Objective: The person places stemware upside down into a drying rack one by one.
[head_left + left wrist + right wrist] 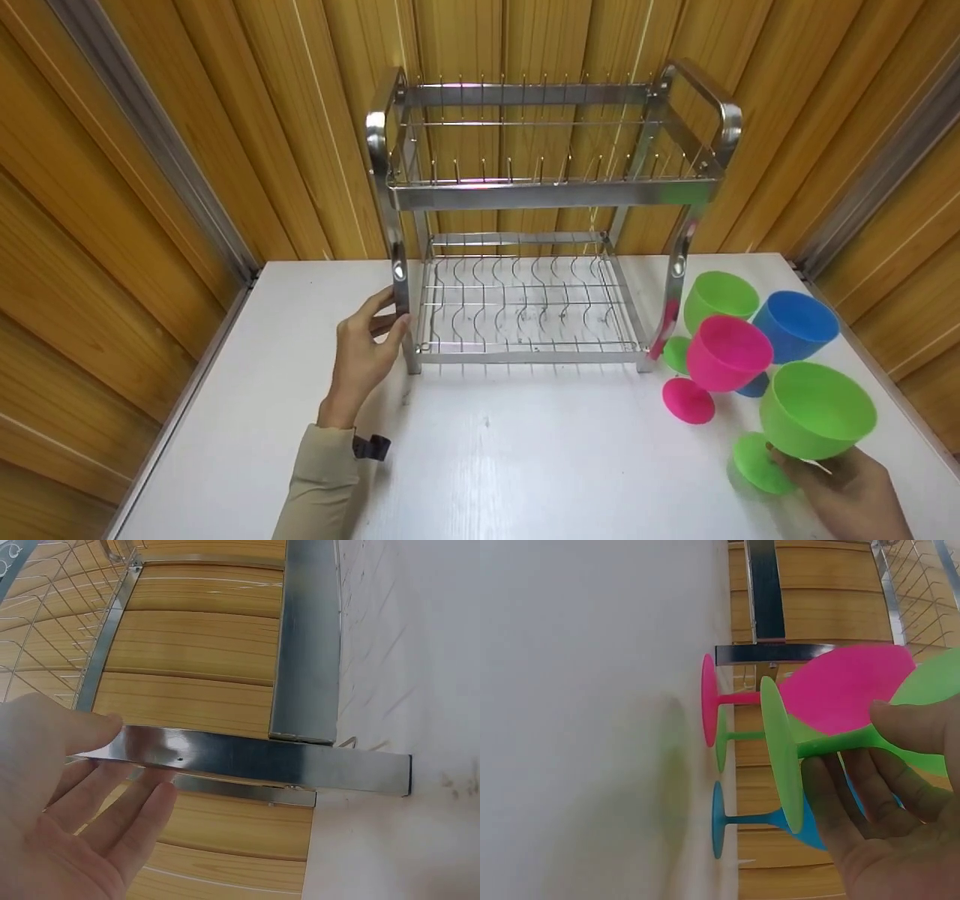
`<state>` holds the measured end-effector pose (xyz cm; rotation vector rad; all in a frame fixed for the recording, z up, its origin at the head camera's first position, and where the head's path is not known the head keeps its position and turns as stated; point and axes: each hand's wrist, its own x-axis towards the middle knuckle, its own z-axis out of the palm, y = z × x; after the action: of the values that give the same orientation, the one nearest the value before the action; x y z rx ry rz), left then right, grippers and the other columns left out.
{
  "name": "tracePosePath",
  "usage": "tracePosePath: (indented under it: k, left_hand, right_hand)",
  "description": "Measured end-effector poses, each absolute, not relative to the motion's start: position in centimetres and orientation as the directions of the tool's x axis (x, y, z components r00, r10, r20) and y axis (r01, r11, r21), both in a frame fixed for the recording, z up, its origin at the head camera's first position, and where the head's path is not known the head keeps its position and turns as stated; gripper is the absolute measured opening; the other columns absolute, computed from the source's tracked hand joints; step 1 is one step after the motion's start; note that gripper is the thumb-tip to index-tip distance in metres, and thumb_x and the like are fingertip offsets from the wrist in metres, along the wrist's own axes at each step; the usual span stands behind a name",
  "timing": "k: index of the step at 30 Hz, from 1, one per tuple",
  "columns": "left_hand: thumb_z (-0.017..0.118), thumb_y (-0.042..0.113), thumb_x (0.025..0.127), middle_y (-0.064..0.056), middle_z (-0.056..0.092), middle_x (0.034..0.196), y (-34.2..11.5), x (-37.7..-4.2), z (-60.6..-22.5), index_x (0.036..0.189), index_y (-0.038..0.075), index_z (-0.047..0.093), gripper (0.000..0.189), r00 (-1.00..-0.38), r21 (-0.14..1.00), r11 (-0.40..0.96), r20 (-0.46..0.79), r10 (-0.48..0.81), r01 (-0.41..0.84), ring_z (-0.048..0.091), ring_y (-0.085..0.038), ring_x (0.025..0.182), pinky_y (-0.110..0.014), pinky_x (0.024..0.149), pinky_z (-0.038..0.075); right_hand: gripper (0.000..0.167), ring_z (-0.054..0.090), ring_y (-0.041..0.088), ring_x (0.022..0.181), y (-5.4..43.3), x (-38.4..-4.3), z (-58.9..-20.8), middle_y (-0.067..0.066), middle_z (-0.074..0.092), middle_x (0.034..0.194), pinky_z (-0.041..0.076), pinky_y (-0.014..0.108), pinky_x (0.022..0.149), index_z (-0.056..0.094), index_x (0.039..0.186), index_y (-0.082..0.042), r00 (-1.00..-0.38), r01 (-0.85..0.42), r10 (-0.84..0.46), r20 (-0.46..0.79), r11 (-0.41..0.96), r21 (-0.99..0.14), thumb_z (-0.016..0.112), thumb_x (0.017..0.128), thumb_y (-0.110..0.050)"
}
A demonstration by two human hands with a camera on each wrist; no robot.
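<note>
Work seems early: left hand point(363, 352) gripping a silver metal rack point(555, 195), right hand point(851, 484) pinching a green plastic goblet point(806, 420), pink, blue and green plastic goblets point(720, 360) waiting far right.

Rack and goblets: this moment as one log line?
left hand: grips rack | right hand: holds green goblet off table | pink goblet, blue goblet, second green goblet: on table

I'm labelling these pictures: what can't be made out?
Head: foot of the blue cup, partly behind the pink cup.
Right wrist: much of that cup's bowl, behind the right hand.
Same view: rim of the held green cup, beyond the right edge.
Left wrist: part of the rack, beyond the left edge.
</note>
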<state>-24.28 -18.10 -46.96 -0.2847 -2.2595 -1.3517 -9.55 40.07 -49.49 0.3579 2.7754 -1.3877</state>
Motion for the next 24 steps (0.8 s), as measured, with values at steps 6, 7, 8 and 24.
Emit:
tracePosePath:
  k: [6,7,8,24]
  left_hand:
    - [0.077,0.006,0.098,-0.019,0.067,0.145,-18.0,-23.6,-45.6,0.148,0.002,0.061,0.053,-0.812,0.718,0.522,0.578,-0.078,0.46,0.074,-0.039,0.118,-0.048,0.096,0.065]
    - [0.077,0.006,0.098,-0.018,0.066,0.146,-17.9,-23.4,-45.4,0.148,0.002,0.061,0.053,-0.807,0.712,0.528,0.585,-0.08,0.464,0.073,-0.039,0.121,-0.049,0.097,0.064]
    - [0.077,0.006,0.098,-0.017,0.066,0.146,-17.7,-23.2,-45.1,0.149,0.004,0.061,0.054,-0.802,0.704,0.535,0.592,-0.079,0.467,0.072,-0.039,0.123,-0.05,0.099,0.064]
    - [0.081,0.013,0.096,-0.01,0.065,0.146,-13.1,-19.8,-42.8,0.147,0.007,0.061,0.055,-0.721,0.604,0.471,0.685,0.105,0.642,0.064,-0.026,0.133,-0.048,0.113,0.054]
  right_hand:
    - [0.044,0.065,-0.012,0.108,37.1,-8.8,-47.5,-0.015,0.075,0.118,0.054,0.006,0.087,0.061,0.139,-0.005,-0.991,-0.039,0.076,0.107,0.612,-0.79,0.077,0.1,-0.018]
    - [0.044,0.065,-0.011,0.107,36.7,-8.9,-47.2,-0.016,0.074,0.119,0.055,0.007,0.086,0.063,0.139,-0.007,-0.989,-0.065,0.059,0.132,0.631,-0.773,0.078,0.099,-0.016]
    - [0.042,0.065,-0.012,0.107,36.3,-9.2,-46.9,-0.017,0.074,0.118,0.055,0.007,0.085,0.064,0.138,-0.008,-0.987,-0.087,0.043,0.152,0.65,-0.755,0.079,0.098,-0.015]
    - [0.045,0.075,0.019,0.096,29.4,-12.6,-43.1,0.001,0.076,0.108,0.066,0.027,0.084,0.072,0.12,-0.007,-0.869,-0.427,-0.24,0.434,0.807,-0.408,0.088,0.08,0.008]
